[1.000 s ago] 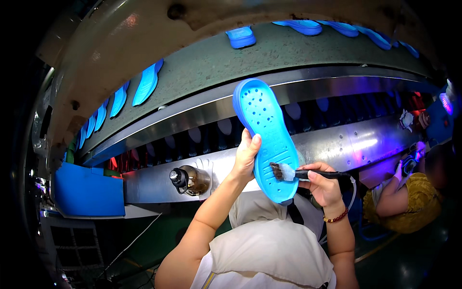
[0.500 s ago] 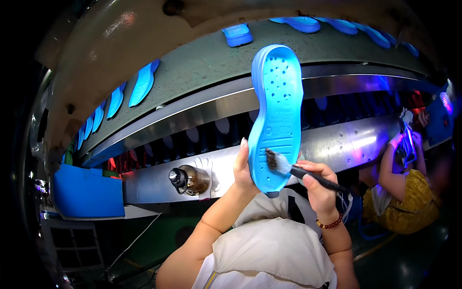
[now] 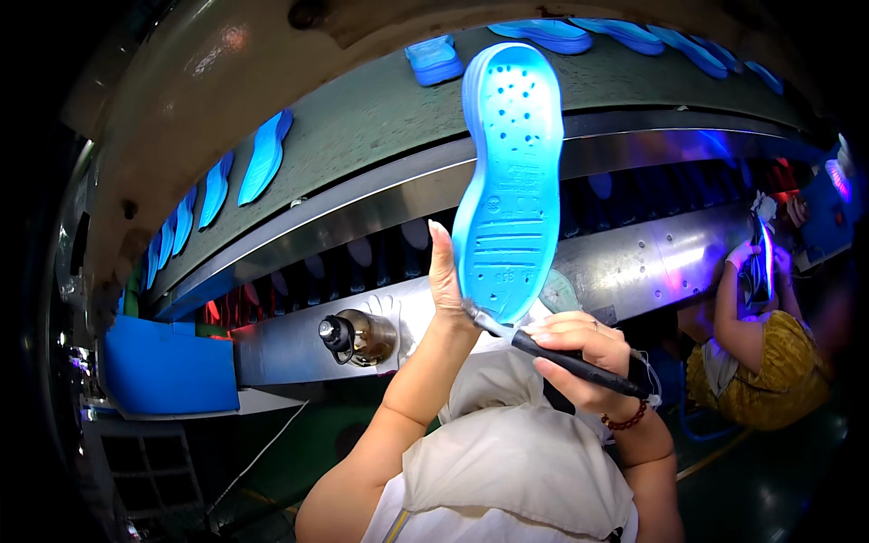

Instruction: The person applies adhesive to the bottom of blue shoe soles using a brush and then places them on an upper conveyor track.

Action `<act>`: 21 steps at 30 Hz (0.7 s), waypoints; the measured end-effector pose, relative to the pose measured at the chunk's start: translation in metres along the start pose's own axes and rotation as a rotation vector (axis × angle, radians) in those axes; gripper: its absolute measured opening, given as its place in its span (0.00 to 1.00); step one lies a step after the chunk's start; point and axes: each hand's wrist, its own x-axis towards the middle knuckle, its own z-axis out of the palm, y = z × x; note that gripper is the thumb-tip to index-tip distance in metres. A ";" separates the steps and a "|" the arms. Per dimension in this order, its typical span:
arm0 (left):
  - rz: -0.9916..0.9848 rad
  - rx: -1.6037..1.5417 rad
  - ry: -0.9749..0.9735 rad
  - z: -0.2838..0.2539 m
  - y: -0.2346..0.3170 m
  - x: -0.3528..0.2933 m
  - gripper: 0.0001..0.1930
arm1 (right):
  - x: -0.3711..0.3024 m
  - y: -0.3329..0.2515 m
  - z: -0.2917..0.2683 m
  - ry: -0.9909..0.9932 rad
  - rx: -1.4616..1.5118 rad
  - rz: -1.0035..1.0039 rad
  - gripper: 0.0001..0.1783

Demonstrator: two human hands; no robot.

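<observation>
A bright blue shoe sole [image 3: 514,195] is held up, its dotted end pointing away and its ridged inner face turned toward me. My left hand [image 3: 445,288] grips its near end from the left side, thumb along the edge and the other fingers hidden behind. My right hand [image 3: 587,355] is closed around the black handle of a brush [image 3: 579,367]. The brush's bristles lie at the sole's lower left rim, close to my left hand. Whether they touch the rim is hard to make out.
Beyond a metal rail [image 3: 398,204] runs a grey-green conveyor belt [image 3: 362,136] carrying several blue soles [image 3: 265,158]. A bottle [image 3: 367,337] with a black cap stands on the metal ledge, left of my arm. A blue box [image 3: 167,366] sits further left. Another person [image 3: 760,362] works at right.
The sole has moved up and away a little. The brush has gone from inside the sole's near end down to its lower left rim, and my right hand has turned with it.
</observation>
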 end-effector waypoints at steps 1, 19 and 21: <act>0.015 0.084 0.048 0.004 0.000 0.000 0.44 | 0.000 0.002 -0.002 0.058 0.070 0.059 0.09; -0.171 0.065 -0.062 0.012 0.014 0.013 0.42 | 0.025 0.001 -0.031 -0.210 0.030 0.060 0.10; -0.217 0.055 -0.061 0.012 0.015 0.013 0.42 | 0.021 -0.009 -0.031 -0.416 0.133 0.052 0.10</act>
